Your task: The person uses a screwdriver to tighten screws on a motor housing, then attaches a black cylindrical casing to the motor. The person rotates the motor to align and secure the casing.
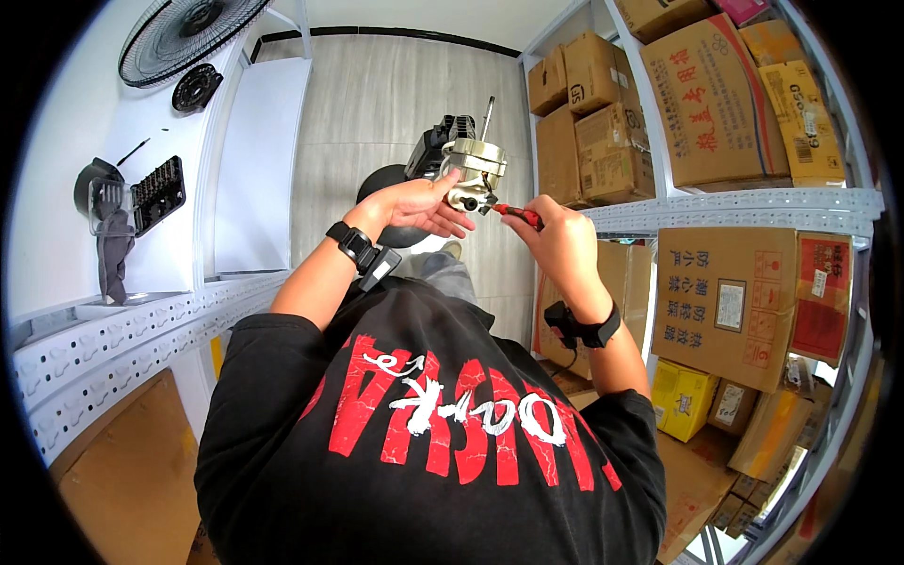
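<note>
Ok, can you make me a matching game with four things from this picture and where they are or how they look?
Things:
1. screwdriver
2. metal fan part
3. tray of bits
4. fan guard

Clues:
A. rectangular, on the white shelf
B. in the right hand
C. round and wiry, at the top left
D. shiny, by the left hand

Pairs: 1-B, 2-D, 3-A, 4-C

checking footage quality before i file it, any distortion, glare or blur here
Head view: fisheye bends the right-hand shelf frame and blackens the corners; head view: highlights glint on the silver motor housing; head view: red-handled screwdriver looks fairly sharp, without obvious blur.
</note>
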### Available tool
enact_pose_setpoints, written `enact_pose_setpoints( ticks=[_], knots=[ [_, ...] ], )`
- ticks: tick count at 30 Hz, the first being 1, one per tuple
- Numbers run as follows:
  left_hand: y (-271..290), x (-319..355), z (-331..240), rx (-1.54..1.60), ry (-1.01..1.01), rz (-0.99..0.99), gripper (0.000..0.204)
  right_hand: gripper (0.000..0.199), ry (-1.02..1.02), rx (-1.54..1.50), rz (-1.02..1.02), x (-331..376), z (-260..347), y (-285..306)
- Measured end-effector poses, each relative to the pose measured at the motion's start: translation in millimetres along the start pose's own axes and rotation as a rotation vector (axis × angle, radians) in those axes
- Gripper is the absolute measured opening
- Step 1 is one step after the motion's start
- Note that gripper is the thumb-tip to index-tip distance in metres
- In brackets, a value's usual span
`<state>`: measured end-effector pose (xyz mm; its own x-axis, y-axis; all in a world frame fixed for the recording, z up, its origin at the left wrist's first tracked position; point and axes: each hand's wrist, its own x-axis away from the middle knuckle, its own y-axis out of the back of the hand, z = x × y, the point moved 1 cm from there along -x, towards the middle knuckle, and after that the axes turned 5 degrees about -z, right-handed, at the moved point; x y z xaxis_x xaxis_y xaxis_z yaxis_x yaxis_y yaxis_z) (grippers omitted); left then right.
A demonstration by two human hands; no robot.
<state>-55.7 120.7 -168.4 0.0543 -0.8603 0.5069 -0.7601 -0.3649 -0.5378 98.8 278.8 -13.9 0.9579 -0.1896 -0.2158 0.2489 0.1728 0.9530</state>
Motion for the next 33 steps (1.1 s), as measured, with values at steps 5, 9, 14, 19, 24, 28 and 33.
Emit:
enact_pose_setpoints(
  ticks=[5,9,14,19,24,28,33],
  knots=[
    [-2,1,-1,0.008,-0.015,-0.016,0.083,0.017,0.367,0.184,0.058,-9,7,26],
    [-2,-2,-1,0.025,-0.022,-0.018,0.079,0.007,0.549,0.454,0.044,-17,14,21],
    [-3,-2,4,0.089,-0.068,-0.001,0.073,0.013,0.65,0.512,0.211,-23,32,12],
    [-7,3,2,0.106,-0.072,-0.011,0.073,0.012,0.296,0.384,0.304,-27,33,8],
    [-5,0,5,0.109,-0.11,-0.006,0.073,0.018,0.065,0.232,0.298,-31,19,13],
    [-9,1,2,0.105,-0.1,-0.012,0.072,0.015,0.188,0.342,0.328,-27,20,12],
    [-9,2,3,0.134,-0.113,0.002,0.069,0.013,0.575,0.41,0.117,-24,27,12]
  ],
)
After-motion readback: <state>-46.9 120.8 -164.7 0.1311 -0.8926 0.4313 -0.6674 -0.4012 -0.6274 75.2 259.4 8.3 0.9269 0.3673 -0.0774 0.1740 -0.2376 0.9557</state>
